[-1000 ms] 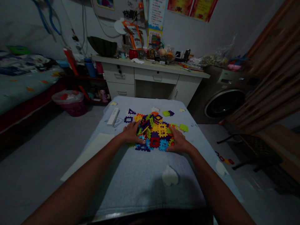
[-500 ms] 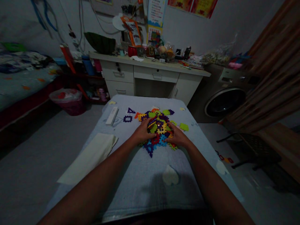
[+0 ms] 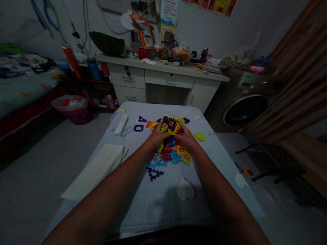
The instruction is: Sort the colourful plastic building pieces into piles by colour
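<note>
Between my two hands is a built piece of interlocking plastic tiles (image 3: 170, 124), purple, yellow and green, with a window-like cutout in one face. My left hand (image 3: 158, 136) grips its left side, and my right hand (image 3: 184, 136) grips its right side. Below it lies a pile of loose toothed tiles (image 3: 167, 153) in red, blue, orange and green. A purple triangular tile (image 3: 154, 174) sits nearest to me. Off to the left are a purple square frame tile (image 3: 138, 128) and a smaller purple triangle (image 3: 142, 119). A green tile (image 3: 200, 136) lies right of my right hand.
The table (image 3: 178, 211) has a pale blue cloth. On its left are a white box (image 3: 121, 125) and a folded cream cloth (image 3: 95, 172). Beyond stands a cluttered desk (image 3: 130, 78); a washing machine (image 3: 245, 105) is at the right, a lined bin (image 3: 73, 110) at the left.
Both hands have lifted and tilted the built piece, moving it slightly away from me. More of the loose pile shows below it, and the near purple triangle has shifted left and turned.
</note>
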Tool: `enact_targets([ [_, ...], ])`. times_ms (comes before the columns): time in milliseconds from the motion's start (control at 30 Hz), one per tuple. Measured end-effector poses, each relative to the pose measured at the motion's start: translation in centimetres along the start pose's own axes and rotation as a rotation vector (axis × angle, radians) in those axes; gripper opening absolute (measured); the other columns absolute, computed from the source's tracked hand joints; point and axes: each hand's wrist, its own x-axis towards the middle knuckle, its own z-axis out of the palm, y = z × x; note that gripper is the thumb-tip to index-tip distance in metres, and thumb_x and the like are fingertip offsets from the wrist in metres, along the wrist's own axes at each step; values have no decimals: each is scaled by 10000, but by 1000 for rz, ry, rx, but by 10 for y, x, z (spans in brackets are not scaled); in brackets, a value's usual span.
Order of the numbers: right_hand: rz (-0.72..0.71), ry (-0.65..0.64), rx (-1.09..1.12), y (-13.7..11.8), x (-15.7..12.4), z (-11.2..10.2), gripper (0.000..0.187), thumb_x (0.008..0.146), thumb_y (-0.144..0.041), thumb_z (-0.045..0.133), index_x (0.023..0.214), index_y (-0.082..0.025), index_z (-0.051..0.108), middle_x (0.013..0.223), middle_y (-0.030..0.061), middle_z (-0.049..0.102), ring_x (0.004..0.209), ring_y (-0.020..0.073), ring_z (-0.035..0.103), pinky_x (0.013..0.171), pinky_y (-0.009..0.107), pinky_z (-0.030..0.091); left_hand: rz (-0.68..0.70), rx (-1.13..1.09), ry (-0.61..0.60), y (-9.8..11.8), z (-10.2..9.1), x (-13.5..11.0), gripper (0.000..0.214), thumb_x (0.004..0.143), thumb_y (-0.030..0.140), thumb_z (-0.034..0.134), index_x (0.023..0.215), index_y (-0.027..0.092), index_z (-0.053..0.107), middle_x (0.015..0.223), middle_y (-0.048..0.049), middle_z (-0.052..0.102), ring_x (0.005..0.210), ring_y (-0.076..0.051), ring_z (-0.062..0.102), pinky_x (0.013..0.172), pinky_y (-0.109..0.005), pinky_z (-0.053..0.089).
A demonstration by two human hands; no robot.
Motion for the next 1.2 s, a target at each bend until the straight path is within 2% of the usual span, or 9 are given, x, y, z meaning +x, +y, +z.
enact_targets([
  [200,-41,-182,-162,-31,5,-6,608,753,-242,625,1349,-246,509,1241,57,624,936,177,641,825,307,548,19,26,-141,15,-34,-2,758,661,366,712,1348,146,478,1292,-111,627,1194,-306,589,1051,-469,450],
  [333,-92,-182,-402,-29,-10,-31,526,805,-301,633,1318,-211,562,1233,82,634,1070,227,616,951,398,501,-6,416,-236,28,-63,-27,839,682,442,714,1432,209,419,1470,-118,479,1352,-327,453,1127,-483,369],
  [400,-90,-170,-587,-22,-23,-42,610,779,-382,693,1341,-190,556,1350,128,576,1215,291,553,1053,467,426,-16,673,-264,33,-73,-47,972,627,507,760,1471,214,377,1554,-146,349,1442,-374,304,1174,-517,283],
  [467,-55,-201,-745,-12,-35,-47,834,696,-481,776,1415,-165,495,1457,175,487,1337,358,453,1125,514,338,-78,829,-297,35,-76,-67,1166,562,575,793,1532,208,261,1614,-182,198,1491,-414,155,1183,-549,244],
  [567,-11,-270,-858,5,-49,-41,1186,549,-581,852,1527,-155,333,1546,207,366,1418,411,335,1156,556,271,-166,986,-395,30,-69,-91,1356,452,609,843,1561,212,172,1635,-220,81,1493,-469,63,1158,-605,246],
  [667,-32,-247,-890,17,-51,-27,1325,492,-591,876,1567,-173,225,1573,211,308,1443,423,276,1153,587,240,-183,1104,-360,23,-54,-101,1353,432,522,874,1561,273,171,1639,-193,111,1483,-498,48,1131,-657,231],
  [900,-140,-171,-755,21,-40,-14,1193,577,-451,870,1560,-203,240,1559,186,338,1444,372,292,1169,561,213,93,1001,-262,15,-27,-87,1108,606,309,755,1551,242,180,1551,-153,355,1387,-368,367,1109,-514,354],
  [1033,-135,-93,-634,22,-38,-20,1083,581,-366,859,1515,-202,336,1530,167,388,1418,350,352,1172,533,246,239,927,-273,6,-19,-79,1033,628,220,681,1542,211,200,1531,-131,397,1376,-313,402,1144,-453,329],
  [1200,-51,39,-368,21,-34,-29,979,562,-353,849,1428,-196,422,1443,136,491,1318,313,480,1141,481,339,260,845,-281,4,-14,-72,995,602,211,685,1515,175,289,1507,-147,431,1370,-323,414,1151,-465,328],
])
